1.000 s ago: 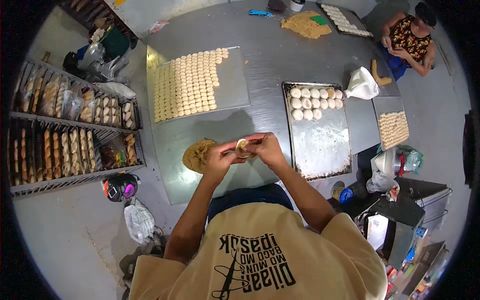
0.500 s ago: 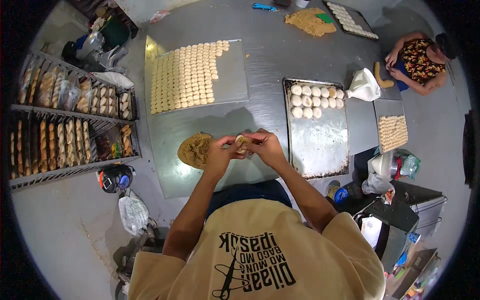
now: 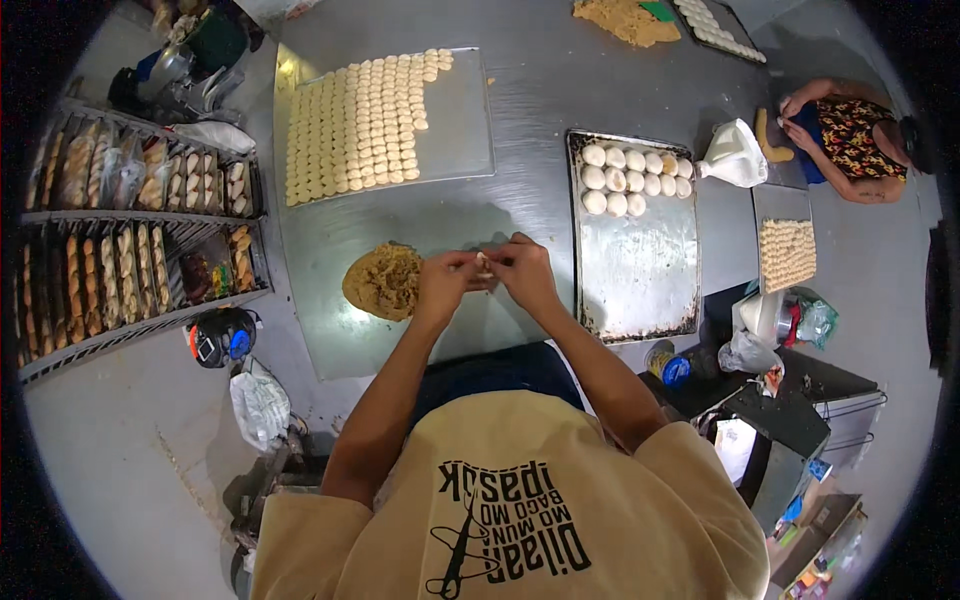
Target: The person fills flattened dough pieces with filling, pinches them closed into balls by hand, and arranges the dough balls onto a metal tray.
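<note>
In the head view, the left hand point(image 3: 445, 282) and right hand point(image 3: 524, 274) pinch a small dough piece point(image 3: 483, 264) above the metal table point(image 3: 330, 335), near the brown filling mound point(image 3: 384, 280). Fingers cover most of this dough; its shape is unclear.

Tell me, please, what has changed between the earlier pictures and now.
The left hand and right hand have closed in around the dough piece; its filling, visible earlier, can no longer be made out clearly. The co-worker has shifted from above the dough strip to beside it in the picture. Neither hand let go. The filling mound and dark-rimmed tray stayed as they were.
</note>
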Demonstrator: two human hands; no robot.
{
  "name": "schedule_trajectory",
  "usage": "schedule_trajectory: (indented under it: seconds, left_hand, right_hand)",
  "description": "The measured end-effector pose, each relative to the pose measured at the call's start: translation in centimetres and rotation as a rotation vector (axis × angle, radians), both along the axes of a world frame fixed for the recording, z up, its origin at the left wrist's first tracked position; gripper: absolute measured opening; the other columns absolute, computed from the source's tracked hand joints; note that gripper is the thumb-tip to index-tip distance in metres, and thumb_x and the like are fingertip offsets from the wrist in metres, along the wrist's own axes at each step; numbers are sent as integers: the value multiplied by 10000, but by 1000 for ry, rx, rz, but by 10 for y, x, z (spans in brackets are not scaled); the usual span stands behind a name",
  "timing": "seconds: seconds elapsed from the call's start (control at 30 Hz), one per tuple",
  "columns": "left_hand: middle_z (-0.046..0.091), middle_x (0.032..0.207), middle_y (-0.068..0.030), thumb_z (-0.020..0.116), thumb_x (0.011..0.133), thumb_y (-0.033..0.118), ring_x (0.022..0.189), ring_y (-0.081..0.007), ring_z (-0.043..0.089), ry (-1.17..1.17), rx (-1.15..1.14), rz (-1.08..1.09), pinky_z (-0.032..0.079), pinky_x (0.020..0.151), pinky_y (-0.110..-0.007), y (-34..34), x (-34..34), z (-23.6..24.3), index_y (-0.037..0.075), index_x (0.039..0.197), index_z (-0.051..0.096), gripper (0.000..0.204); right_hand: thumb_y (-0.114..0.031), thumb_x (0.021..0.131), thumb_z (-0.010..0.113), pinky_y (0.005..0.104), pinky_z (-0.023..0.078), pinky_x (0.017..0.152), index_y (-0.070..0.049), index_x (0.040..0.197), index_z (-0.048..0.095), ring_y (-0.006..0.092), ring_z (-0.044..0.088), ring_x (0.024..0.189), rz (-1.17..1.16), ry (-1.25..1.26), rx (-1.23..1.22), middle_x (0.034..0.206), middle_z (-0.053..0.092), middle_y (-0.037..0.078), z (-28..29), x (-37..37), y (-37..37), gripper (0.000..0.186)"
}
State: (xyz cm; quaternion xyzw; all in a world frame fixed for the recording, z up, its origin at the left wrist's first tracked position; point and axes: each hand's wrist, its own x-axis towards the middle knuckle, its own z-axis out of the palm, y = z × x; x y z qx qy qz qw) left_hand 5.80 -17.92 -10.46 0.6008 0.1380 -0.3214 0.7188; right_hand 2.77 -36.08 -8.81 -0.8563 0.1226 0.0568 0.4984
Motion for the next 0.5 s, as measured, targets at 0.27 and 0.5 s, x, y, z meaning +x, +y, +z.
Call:
schedule_trajectory:
  seconds: [0.27,0.5]
  left_hand:
    - [807,890,-177,747,1013,117,750,-229,806,-314,520,-223,654,701,-340,-7,6,-33,-54,1126,809,214]
    - [803,853,-152,768,907,84,769,-239,796,-283,543,-174,625,717,-400,-11,6,-38,-16,1085,840,217]
  right_hand:
    - [-148,924,798,490,618,850,-30,1126,832,385,725,933,244,-213,-272,1017,655,190,-43,-1,6,236]
    - [-182,922,797,470,630,882,1,1070,814,410,751,1004,90,-64,-181,1171,716,246,-42,7,0,236]
